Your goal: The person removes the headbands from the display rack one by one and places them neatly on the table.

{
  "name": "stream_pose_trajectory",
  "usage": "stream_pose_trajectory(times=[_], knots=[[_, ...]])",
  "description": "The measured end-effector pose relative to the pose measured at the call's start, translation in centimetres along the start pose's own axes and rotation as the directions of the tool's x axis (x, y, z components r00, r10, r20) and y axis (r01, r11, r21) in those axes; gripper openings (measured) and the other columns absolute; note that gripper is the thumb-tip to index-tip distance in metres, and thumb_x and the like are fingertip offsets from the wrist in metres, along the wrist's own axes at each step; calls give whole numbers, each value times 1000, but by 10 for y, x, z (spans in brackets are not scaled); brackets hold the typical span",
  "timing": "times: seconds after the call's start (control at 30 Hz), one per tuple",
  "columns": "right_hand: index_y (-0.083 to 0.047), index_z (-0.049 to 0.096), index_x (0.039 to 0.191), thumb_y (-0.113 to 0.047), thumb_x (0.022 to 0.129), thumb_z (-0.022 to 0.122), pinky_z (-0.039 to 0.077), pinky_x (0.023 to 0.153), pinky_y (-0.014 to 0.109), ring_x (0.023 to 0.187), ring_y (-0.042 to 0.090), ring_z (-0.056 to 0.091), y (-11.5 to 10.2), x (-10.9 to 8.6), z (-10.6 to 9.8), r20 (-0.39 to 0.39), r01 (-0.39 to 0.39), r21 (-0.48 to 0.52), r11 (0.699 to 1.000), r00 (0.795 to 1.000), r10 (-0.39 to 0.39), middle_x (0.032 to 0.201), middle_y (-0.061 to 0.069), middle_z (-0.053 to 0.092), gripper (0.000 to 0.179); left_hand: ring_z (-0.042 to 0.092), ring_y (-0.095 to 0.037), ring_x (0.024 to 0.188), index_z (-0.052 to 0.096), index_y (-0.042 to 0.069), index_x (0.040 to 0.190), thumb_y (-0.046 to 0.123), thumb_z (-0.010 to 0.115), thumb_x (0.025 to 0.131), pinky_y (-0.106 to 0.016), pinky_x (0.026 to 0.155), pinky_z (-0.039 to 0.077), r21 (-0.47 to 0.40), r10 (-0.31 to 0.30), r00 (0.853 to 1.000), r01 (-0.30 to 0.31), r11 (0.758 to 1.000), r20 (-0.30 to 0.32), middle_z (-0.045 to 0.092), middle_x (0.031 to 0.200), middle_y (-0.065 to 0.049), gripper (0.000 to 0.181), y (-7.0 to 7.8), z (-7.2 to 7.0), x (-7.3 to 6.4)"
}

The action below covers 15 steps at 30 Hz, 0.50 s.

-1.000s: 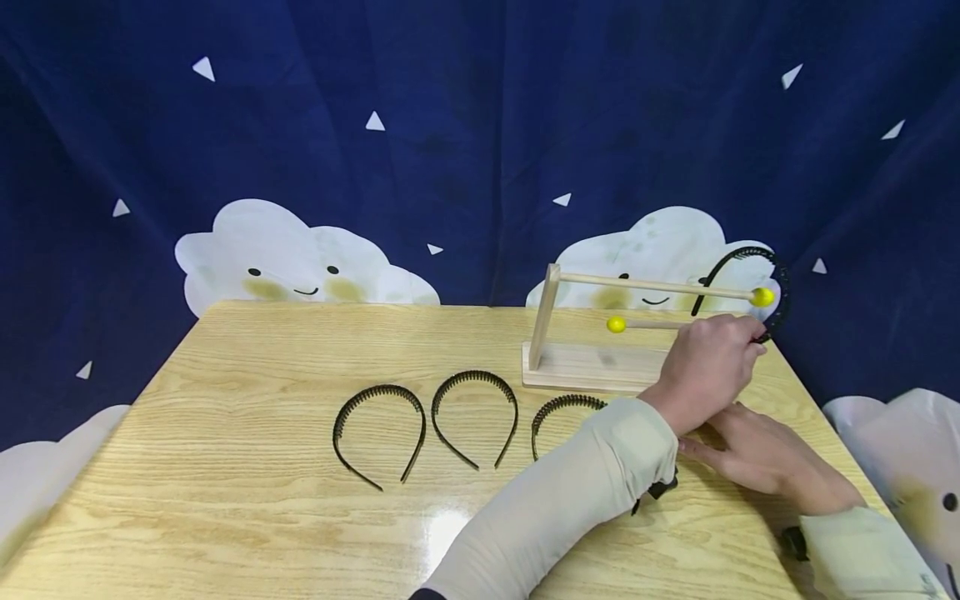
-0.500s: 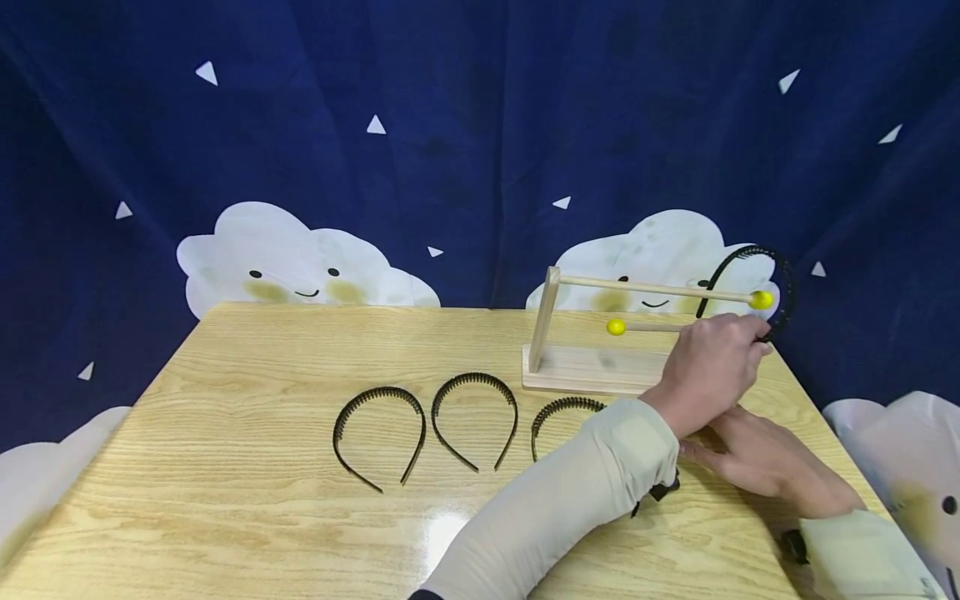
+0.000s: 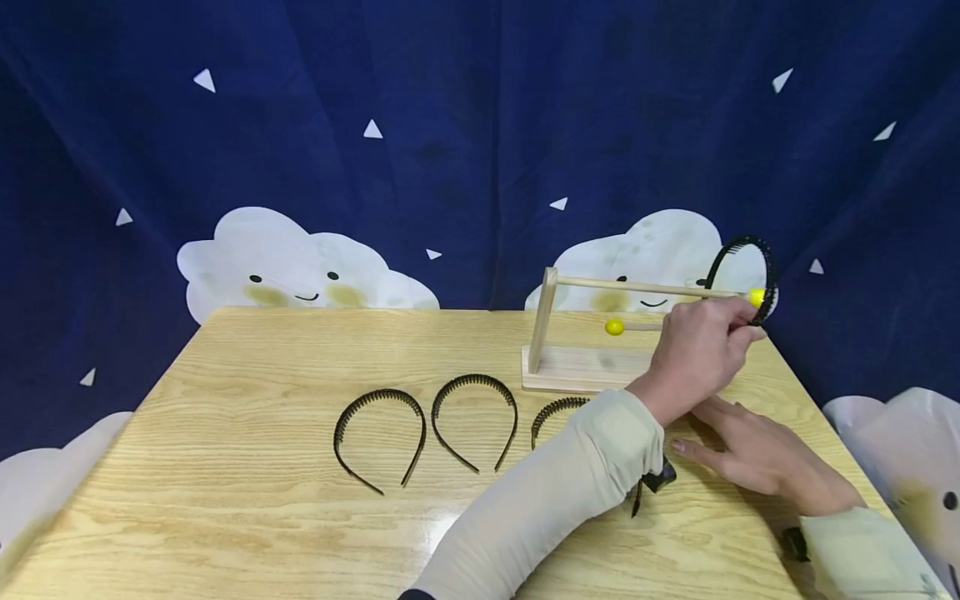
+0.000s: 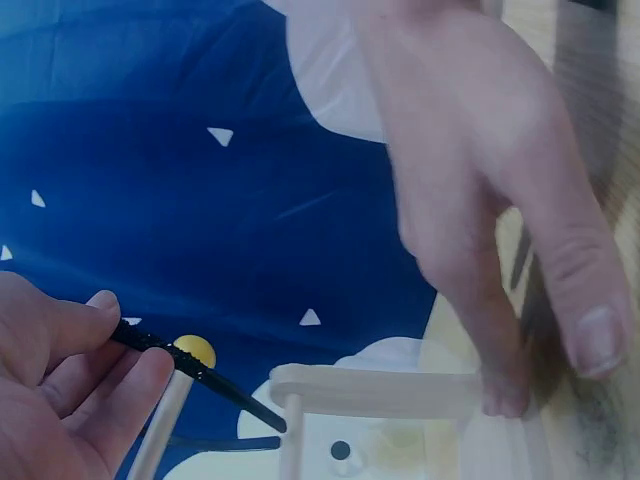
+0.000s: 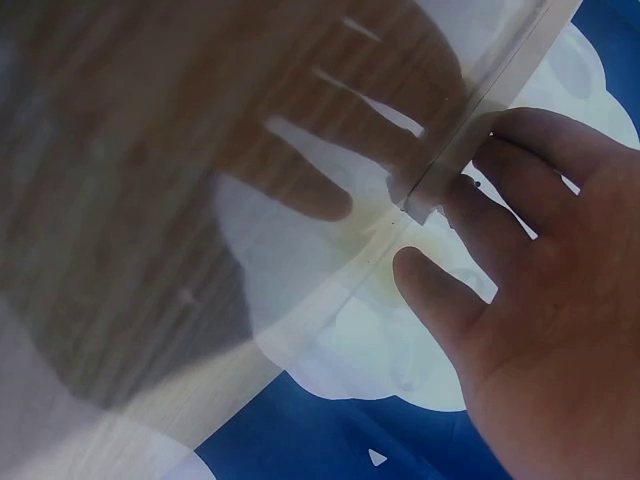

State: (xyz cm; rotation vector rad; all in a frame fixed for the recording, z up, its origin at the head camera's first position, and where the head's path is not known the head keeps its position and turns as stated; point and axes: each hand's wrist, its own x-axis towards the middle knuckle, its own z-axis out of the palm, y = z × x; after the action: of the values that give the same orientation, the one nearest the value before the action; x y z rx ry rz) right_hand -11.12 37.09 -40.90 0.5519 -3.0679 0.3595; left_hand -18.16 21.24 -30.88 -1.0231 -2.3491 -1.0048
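My left hand point(image 3: 697, 342) pinches a black toothed headband point(image 3: 770, 271) between thumb and fingers, at the right end of a wooden stand point(image 3: 577, 365). The headband arches upright beside the upper rod's yellow knob point(image 3: 756, 297); its lower end is hidden by the hand. In the left wrist view, the same headband point(image 4: 225, 387) slants past the yellow knob point(image 4: 195, 351). Lower down, my right hand point(image 3: 765, 454) reaches under the left forearm. Its fingertips touch the stand's base point(image 5: 440, 185) in the right wrist view, with the thumb apart from it.
Two black headbands, one at left point(image 3: 382, 392) and one in the middle point(image 3: 475, 379), lie on the wooden table point(image 3: 247, 433). A third headband point(image 3: 558, 406) is partly covered by the left sleeve point(image 3: 555, 492). A dark blue curtain point(image 3: 450, 125) with clouds hangs behind.
My left hand has shifted slightly left and up, and its headband has moved left and turned, looking narrower beside the knob. The right hand has barely moved.
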Motion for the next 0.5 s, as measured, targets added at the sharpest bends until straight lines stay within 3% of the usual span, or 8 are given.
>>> stream_pose_trajectory(times=[0.27, 0.5], knots=[[-16, 36, 157, -59, 97, 56, 44, 91, 65, 127, 44, 52, 0, 2, -1, 42, -25, -17, 1000, 999, 26, 155, 17, 40, 77, 58, 14, 80, 77, 21, 109, 33, 72, 95, -5, 78, 39, -53, -33, 999, 34, 998, 8, 73, 96, 19, 19, 6, -13, 4], [-13, 31, 159, -60, 97, 55, 40, 94, 69, 130, 47, 47, 1, 4, -1, 64, -36, -22, 999, 997, 38, 157, 19, 36, 81, 60, 15, 83, 76, 19, 113, 31, 70, 97, -3, 81, 37, -81, -16, 1000, 16, 997, -7, 73, 100, 17, 21, 8, -21, 7]])
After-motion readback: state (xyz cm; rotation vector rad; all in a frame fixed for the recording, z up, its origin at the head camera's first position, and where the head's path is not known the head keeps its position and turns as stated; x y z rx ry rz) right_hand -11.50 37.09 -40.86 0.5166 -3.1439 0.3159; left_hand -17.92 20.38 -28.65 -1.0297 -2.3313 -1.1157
